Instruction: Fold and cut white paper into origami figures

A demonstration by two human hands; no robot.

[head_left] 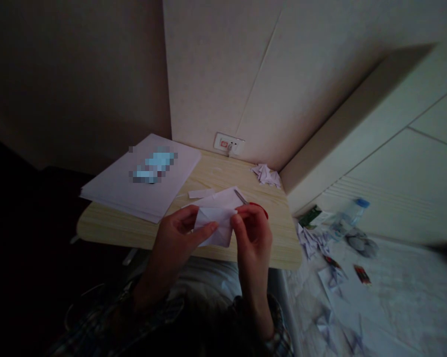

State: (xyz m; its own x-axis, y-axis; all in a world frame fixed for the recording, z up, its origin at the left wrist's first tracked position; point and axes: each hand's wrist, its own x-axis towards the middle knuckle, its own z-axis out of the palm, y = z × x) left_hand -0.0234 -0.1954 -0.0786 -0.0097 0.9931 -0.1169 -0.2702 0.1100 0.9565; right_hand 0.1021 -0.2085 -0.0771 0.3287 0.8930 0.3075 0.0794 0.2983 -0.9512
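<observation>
Between my two hands is a small creased sheet of white paper [215, 232], held above the front of the wooden table. My left hand [178, 238] grips its left side, thumb lying across the front. The fingers of my right hand [252, 228] pinch its upper right corner. Just behind it, another piece of white paper [226, 196] lies on the table, with a narrow paper strip [201, 193] at its left. Red-handled scissors [241, 196] rest by that paper, their handles partly hidden behind my right hand.
A stack of white paper [115, 183] covers the table's left side, with a blurred bright object [156, 163] on top. Folded paper pieces [266, 176] sit at the back right of the table [283, 243]. On the bed at right lie a bottle [353, 213] and more folded paper [312, 240].
</observation>
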